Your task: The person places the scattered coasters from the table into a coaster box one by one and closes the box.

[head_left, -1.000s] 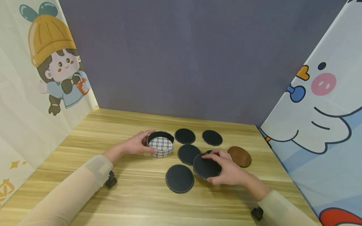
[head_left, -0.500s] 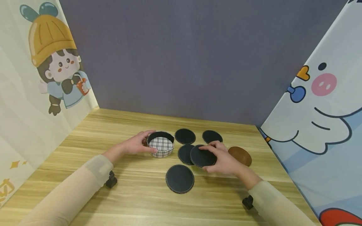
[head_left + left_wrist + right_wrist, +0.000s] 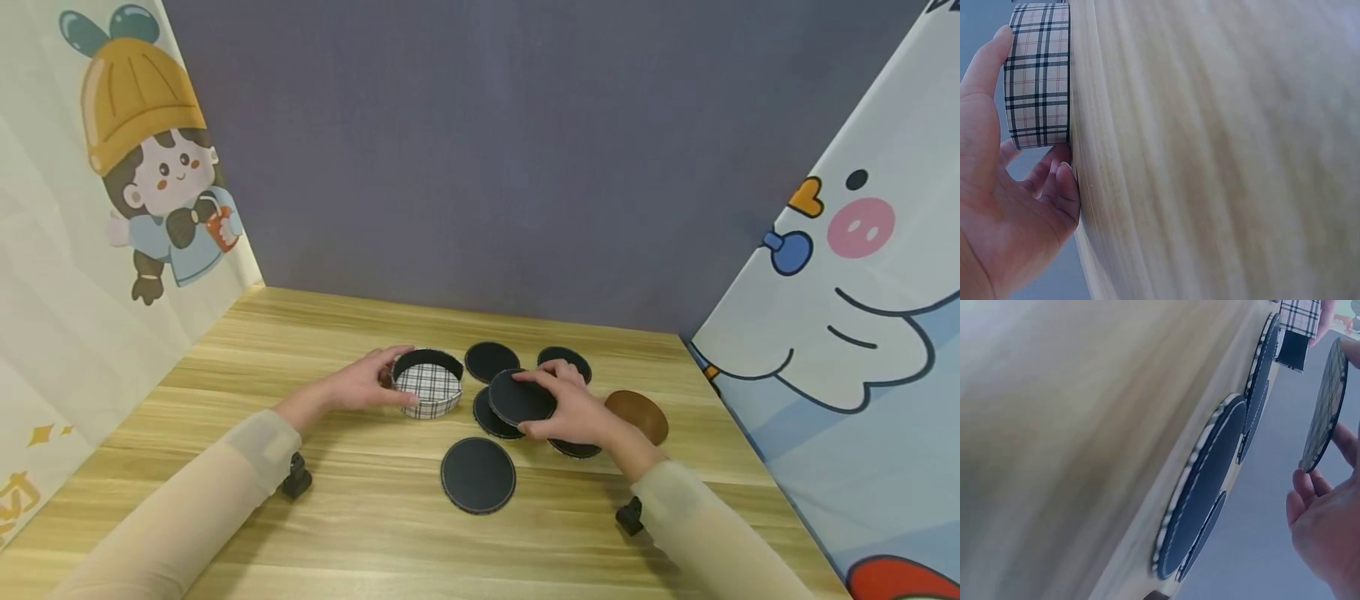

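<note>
My left hand (image 3: 365,381) grips a round plaid coaster holder (image 3: 426,385), thumb on its near side and fingers behind. The holder stands on the table with its open top up, showing a plaid floor and dark inner wall. In the left wrist view its plaid side (image 3: 1038,81) is plain. My right hand (image 3: 576,408) pinches a round black coaster (image 3: 522,402) by its edges, above another coaster (image 3: 491,418) on the table. Seen from the right wrist, the held coaster (image 3: 1325,406) has a plaid underside and is off the table.
More black coasters lie flat: one near the front (image 3: 478,475), one behind the held one (image 3: 491,361), one at back right (image 3: 565,360), and one partly under the right hand (image 3: 576,449). A brown oval piece (image 3: 637,417) lies at right. Printed cloths flank the table.
My right hand has carried the black coaster left and farther back, toward the holder. A coaster below the hand now shows more. The left hand and holder stay in place.
</note>
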A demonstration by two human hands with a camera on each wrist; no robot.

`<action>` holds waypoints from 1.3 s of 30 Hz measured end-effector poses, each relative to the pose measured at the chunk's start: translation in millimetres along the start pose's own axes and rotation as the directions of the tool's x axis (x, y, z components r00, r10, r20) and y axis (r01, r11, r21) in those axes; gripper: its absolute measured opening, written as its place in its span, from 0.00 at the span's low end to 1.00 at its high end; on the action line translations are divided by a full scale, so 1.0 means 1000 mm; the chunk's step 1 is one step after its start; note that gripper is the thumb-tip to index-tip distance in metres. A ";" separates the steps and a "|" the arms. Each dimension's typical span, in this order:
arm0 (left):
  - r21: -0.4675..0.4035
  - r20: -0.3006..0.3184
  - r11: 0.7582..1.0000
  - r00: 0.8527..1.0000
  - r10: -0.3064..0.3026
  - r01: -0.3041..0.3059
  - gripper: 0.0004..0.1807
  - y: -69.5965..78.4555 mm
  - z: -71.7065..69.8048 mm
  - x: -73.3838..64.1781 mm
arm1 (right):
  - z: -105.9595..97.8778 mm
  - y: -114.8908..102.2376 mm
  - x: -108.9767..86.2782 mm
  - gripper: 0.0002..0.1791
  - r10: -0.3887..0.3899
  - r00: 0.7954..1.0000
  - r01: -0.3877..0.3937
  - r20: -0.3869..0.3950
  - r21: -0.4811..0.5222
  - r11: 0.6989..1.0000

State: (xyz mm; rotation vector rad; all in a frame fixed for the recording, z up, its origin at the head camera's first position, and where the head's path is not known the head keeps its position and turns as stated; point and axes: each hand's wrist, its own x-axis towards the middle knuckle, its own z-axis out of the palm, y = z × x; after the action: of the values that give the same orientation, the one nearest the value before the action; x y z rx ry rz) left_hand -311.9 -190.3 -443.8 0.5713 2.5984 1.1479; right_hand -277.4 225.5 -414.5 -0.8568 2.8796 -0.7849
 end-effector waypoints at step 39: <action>-0.016 0.011 1.000 1.000 0.018 -0.017 0.61 0.004 -0.002 -0.002 | 0.038 -0.061 0.095 0.44 0.010 0.998 -0.011 0.069 0.018 1.000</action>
State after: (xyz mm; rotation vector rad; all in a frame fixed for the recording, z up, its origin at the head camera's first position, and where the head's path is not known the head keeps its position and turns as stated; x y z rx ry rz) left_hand -309.7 -189.5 -439.3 0.5967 2.5776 1.1655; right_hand -320.8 114.5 -408.1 -0.8484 2.8099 -0.7644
